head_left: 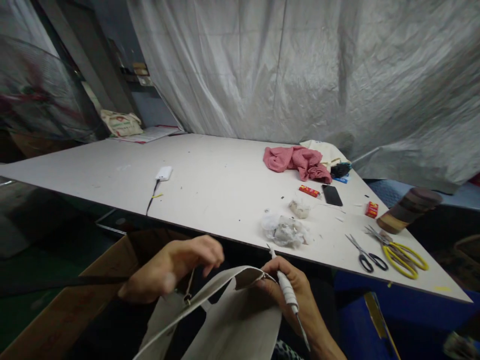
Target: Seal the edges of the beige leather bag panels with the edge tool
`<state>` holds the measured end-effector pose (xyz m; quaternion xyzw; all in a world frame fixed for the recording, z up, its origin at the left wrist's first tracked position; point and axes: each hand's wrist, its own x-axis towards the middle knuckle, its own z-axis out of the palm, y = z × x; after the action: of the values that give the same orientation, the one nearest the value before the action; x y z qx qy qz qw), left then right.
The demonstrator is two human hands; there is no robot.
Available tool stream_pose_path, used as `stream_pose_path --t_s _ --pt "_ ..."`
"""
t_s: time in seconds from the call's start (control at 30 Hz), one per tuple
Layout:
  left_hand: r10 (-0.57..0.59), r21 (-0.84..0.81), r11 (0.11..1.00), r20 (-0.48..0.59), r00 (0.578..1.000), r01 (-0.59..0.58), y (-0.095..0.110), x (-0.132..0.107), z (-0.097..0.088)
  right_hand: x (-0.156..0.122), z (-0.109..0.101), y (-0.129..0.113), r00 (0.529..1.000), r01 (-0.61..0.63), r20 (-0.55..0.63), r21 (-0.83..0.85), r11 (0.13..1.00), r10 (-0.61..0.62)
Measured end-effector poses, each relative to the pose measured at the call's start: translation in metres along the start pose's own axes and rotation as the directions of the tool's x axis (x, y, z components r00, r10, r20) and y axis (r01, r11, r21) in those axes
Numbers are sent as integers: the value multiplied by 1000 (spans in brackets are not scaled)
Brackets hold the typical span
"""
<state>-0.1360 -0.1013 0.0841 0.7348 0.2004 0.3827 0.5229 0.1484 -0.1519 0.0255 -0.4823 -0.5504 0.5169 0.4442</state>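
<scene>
Panel (243, 320) sits just off the table's (210, 200) near edge, rim pinched by the right hand (304, 297), seemingly for steadiness, beside a gripped white-handled tool (286, 287); left hand's (174, 262) fingers curl, hold unclear.

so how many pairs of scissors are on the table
2: the black-handled scissors and, just right of them, the yellow-handled scissors, both on the table toward its right end.

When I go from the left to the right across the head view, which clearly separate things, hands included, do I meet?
Fan → cloth bag → left hand → right hand with the white-handled tool → black-handled scissors → yellow-handled scissors.
</scene>
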Motion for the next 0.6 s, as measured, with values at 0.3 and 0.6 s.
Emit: stream_pose_path --t_s 0.3,0.6 --pt "-445 341 877 308 841 339 -18 64 29 -6 16 16 981 156 -95 -159 975 -172" --pt "-458 233 882 211 864 410 -52 66 52 6 13 31 943 219 -195 -246 944 -269"
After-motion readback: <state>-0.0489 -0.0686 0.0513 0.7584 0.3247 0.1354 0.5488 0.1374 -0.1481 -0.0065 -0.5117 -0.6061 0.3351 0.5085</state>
